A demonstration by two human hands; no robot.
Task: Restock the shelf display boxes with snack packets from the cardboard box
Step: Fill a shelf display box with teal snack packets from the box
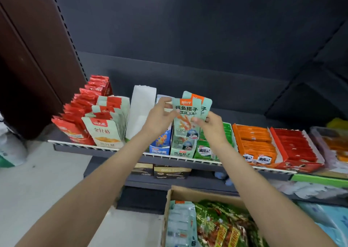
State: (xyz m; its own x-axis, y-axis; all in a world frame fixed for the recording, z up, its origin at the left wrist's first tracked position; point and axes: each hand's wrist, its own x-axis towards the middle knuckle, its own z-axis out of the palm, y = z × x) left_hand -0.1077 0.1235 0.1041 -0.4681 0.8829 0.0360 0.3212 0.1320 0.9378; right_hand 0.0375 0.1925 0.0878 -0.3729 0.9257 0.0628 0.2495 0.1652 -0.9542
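Note:
Both hands hold a small stack of pale green snack packets [185,113] upright above a matching pale green display box [182,150] on the shelf. My left hand [160,118] pinches the stack's left edge. My right hand [211,123] grips its right side, fingers curled over the front. Below, at the bottom of the view, the open cardboard box [188,193] holds more pale packets [179,226] and green-and-red bags [222,226].
The shelf [98,149] carries red and white packets [101,128] at left, a white box [140,111], a blue box [160,143], green [209,150], orange [256,143] and red [297,147] display boxes at right. A lower shelf holds dark boxes [169,171].

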